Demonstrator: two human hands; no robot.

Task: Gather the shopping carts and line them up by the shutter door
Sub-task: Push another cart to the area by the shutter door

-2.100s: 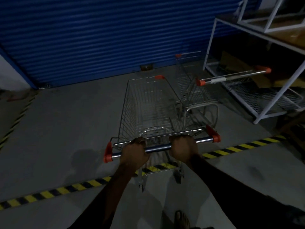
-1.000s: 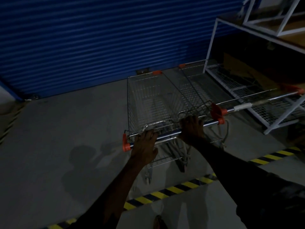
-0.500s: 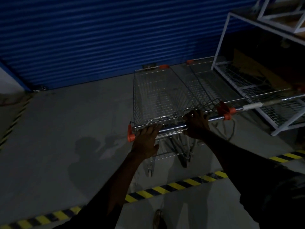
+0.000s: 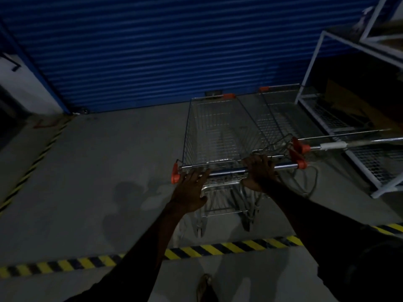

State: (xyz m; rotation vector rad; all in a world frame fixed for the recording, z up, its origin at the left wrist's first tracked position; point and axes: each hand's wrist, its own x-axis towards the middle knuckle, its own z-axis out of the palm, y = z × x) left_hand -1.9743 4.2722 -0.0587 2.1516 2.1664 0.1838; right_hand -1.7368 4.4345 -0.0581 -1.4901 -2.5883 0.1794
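- Wire-mesh shopping cart (image 4: 218,136) with orange corner caps, standing on the grey concrete floor (image 4: 109,171), front end close to the blue shutter door (image 4: 152,51).
- Handle bar (image 4: 229,170) of this cart: chrome, orange end caps, at the near end.
- Right hand (image 4: 259,171): fingers curled over the handle bar toward its right end, gripping it.
- Left hand (image 4: 192,188): fingers straight and spread, tips resting on the bar near its left end cap, not grasping.
- Second cart (image 4: 281,114): just beside the first on its right, roughly parallel, front also toward the door. Whether the two handle caps touch cannot be told.
- White metal rack (image 4: 309,62): right of the second cart.
- Yellow-and-black floor stripe (image 4: 218,247): crossing behind the cart wheels, under the forearms.
- Foot (image 4: 205,284): at the lower edge.
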